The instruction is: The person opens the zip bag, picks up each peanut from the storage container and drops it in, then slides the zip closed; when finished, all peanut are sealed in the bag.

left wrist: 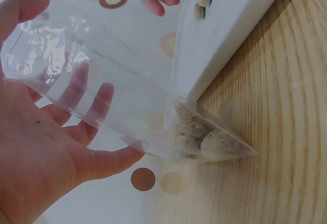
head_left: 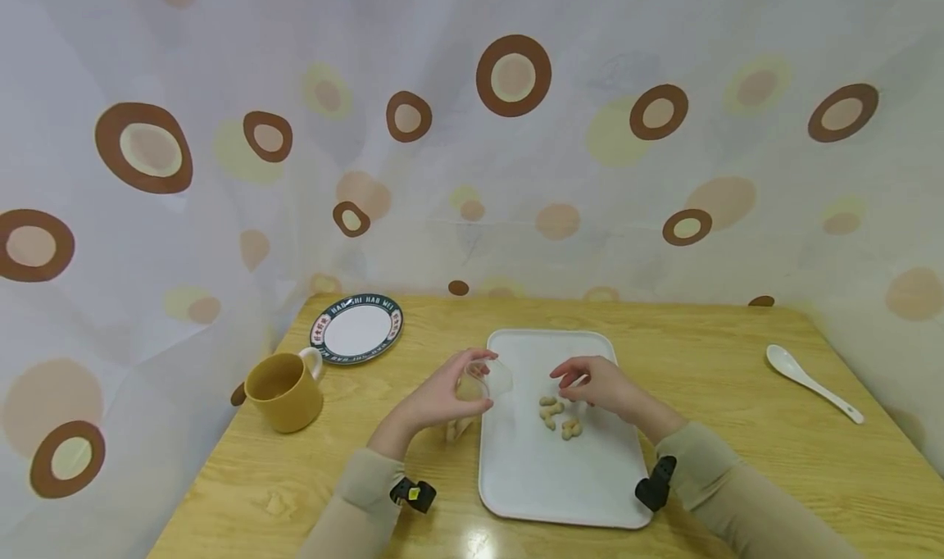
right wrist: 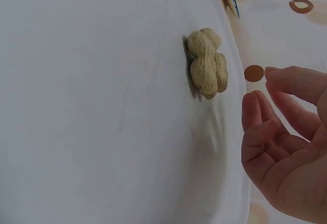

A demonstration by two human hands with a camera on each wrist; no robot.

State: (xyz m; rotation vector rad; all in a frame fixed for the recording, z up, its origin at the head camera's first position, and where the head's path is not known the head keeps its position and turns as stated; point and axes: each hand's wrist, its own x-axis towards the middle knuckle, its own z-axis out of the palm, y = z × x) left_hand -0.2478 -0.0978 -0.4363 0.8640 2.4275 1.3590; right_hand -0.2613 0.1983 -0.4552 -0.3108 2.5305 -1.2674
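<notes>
Peanuts are lying loose on the tray, between your two hands, pointing various ways. Left to right: your left hand is gripping a clear bag, fingers curving round it; its long axis is slanting down to a pointed corner, where more nuts are sitting beside the tray's left edge. Loose ones are lying rightward of that. Your right hand is hovering just beside them, the nearer hand, fingers loosely bent, visibly holding nothing.
</notes>
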